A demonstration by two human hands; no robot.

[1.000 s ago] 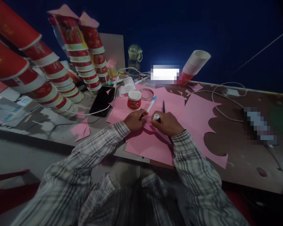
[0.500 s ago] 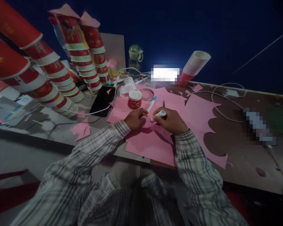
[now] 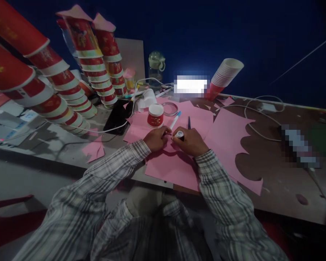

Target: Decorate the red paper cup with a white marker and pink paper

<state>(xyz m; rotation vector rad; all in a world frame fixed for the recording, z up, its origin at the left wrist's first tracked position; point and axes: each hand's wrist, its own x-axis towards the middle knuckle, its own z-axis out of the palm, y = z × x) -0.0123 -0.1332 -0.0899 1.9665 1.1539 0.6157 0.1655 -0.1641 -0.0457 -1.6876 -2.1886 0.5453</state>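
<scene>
My right hand (image 3: 191,140) is closed round a short white glue stick (image 3: 180,134), its round end turned up toward me. Below it lies a pink paper piece (image 3: 170,148) with a curved lower edge, on top of larger pink sheets. My left hand (image 3: 156,139) holds this piece at its left side, fingers curled and fingertips close to the right hand's. Just beyond the hands are a blue-capped white marker (image 3: 176,120), a dark pointed tool (image 3: 189,122) and a red-and-white paper cup (image 3: 155,116) standing upside down.
Tall towers of red paper cups (image 3: 91,59) stand at the left, two with pink paper tops. A tilted cup stack (image 3: 224,78) is at the back right. A black phone (image 3: 118,116), a roll of tape (image 3: 170,108), a bottle (image 3: 155,69) and white cables (image 3: 247,106) lie around.
My right hand has moved slightly left and down toward the left hand, and the glue stick now stands more upright. My left hand has hardly moved.
</scene>
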